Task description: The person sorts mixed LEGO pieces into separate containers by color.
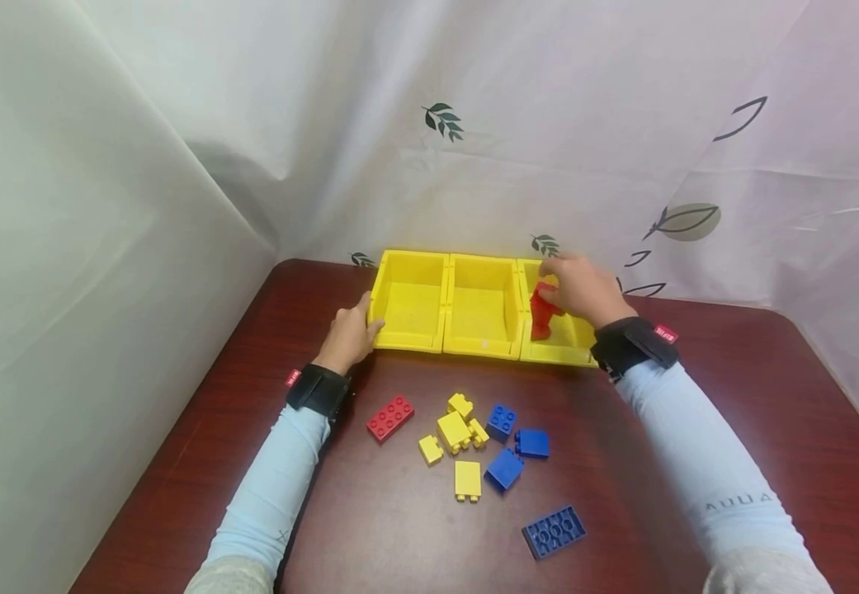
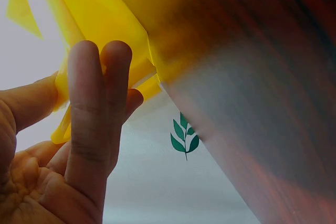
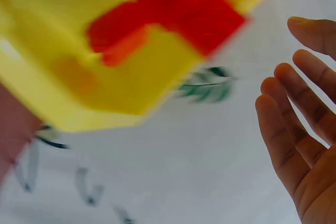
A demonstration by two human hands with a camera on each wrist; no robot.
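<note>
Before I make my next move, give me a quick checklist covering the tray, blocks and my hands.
1. Left hand on yellow tray: ok, it grips the left end.
2. Right hand free of the red blocks: ok, fingers apart in the right wrist view.
3. All red in the right compartment: not ok, a red brick lies on the table.
4. Red blocks countable in there: cannot tell, blurred and partly covered.
5. Blue blocks in view: ok, four on the table.
</note>
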